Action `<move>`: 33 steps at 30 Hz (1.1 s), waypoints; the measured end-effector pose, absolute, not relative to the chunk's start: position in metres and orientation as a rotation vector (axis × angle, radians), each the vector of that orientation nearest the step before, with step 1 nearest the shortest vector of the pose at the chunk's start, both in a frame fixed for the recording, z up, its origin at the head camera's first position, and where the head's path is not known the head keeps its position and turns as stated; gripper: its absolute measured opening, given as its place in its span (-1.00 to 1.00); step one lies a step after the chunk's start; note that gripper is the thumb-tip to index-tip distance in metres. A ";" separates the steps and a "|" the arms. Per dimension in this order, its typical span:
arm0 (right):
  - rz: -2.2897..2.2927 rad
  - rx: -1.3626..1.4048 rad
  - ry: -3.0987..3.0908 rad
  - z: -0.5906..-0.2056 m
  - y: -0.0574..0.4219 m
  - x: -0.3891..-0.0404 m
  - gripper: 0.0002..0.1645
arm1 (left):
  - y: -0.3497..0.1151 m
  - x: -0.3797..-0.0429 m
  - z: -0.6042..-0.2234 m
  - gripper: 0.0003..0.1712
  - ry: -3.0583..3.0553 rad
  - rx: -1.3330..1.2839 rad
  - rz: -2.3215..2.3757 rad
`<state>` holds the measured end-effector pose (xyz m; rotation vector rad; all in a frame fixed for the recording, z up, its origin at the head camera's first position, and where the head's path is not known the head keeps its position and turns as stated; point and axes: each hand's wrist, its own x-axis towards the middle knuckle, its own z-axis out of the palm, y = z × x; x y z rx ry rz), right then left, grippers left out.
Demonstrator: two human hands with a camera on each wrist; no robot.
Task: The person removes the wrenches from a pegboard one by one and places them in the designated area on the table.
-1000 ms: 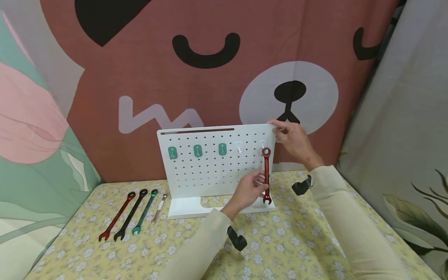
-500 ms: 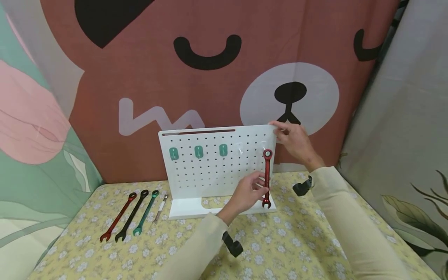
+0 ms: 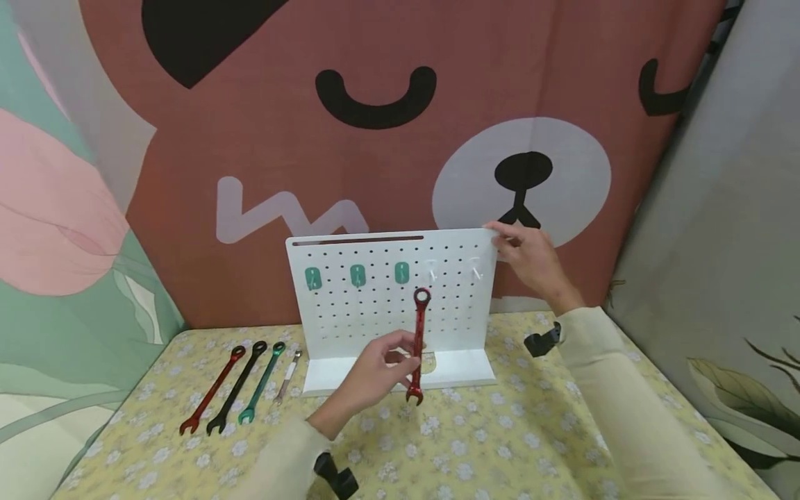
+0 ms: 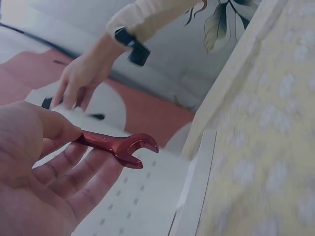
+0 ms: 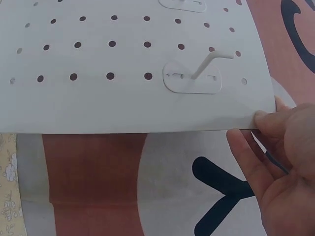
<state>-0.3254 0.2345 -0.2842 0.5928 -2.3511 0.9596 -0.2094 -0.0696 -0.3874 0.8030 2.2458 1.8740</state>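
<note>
My left hand [image 3: 375, 371] pinches a red combination wrench [image 3: 419, 340] by its shaft, ring end up and open jaw down. The wrench is held upright in front of the white pegboard [image 3: 356, 326], apart from the hooks. In the left wrist view the wrench's open end [image 4: 130, 150] sticks out past my thumb and fingers. With my right hand [image 3: 531, 260] I grip the pegboard's upper right corner. Three green hooks [image 3: 357, 275] and two white hooks, one at the right [image 3: 477, 269], sit in a row on the board; nothing hangs on them.
Left of the board, a red wrench [image 3: 212, 390], a black wrench [image 3: 236, 389], a green wrench [image 3: 262, 383] and a small silver wrench [image 3: 287, 378] lie side by side on the flowered tablecloth [image 3: 462, 444]. Behind stands a curtain [image 3: 281, 153] with a bear print.
My left hand has drawn the red wrench away from the rightmost white hook, moving it left and toward me. My right hand stays at the board's corner.
</note>
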 end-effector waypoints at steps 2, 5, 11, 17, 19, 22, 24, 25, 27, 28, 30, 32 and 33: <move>0.964 0.591 -2.358 -0.287 0.236 -0.324 -0.61 | -0.090 -0.203 -0.389 -0.80 2.270 0.797 1.868; 0.957 0.585 -2.359 -0.291 0.238 -0.323 -0.61 | -0.119 -0.193 -0.392 -0.79 2.293 0.777 1.860; 0.944 0.593 -2.363 -0.294 0.242 -0.320 -0.61 | -0.173 -0.173 -0.388 -0.74 2.380 0.642 1.808; 0.945 0.583 -2.375 -0.289 0.243 -0.318 -0.61 | -0.216 -0.155 -0.384 -0.62 2.419 0.447 1.820; 0.942 0.582 -2.380 -0.288 0.242 -0.319 -0.62 | -0.228 -0.151 -0.384 -0.60 2.432 0.366 1.839; 0.942 0.589 -2.387 -0.287 0.239 -0.321 -0.61 | -0.246 -0.146 -0.386 -0.58 2.471 0.285 1.858; 0.941 0.596 -2.390 -0.287 0.238 -0.323 -0.61 | -0.258 -0.144 -0.387 -0.60 2.480 0.232 1.877; 0.944 0.598 -2.389 -0.287 0.237 -0.324 -0.61 | -0.264 -0.143 -0.388 -0.60 2.491 0.213 1.878; 0.946 0.601 -2.382 -0.286 0.236 -0.325 -0.61 | -0.276 -0.144 -0.389 -0.61 2.513 0.161 1.884; 0.947 0.601 -2.377 -0.285 0.236 -0.326 -0.61 | -0.282 -0.144 -0.390 -0.61 2.526 0.136 1.878; 0.957 0.601 -2.369 -0.284 0.235 -0.327 -0.62 | -0.292 -0.147 -0.391 -0.59 2.562 0.083 1.840; 0.959 0.591 -2.372 -0.284 0.236 -0.328 -0.62 | -0.302 -0.151 -0.391 -0.55 2.616 0.026 1.756; 0.969 0.587 -2.377 -0.284 0.236 -0.328 -0.61 | -0.308 -0.152 -0.392 -0.52 2.635 0.003 1.702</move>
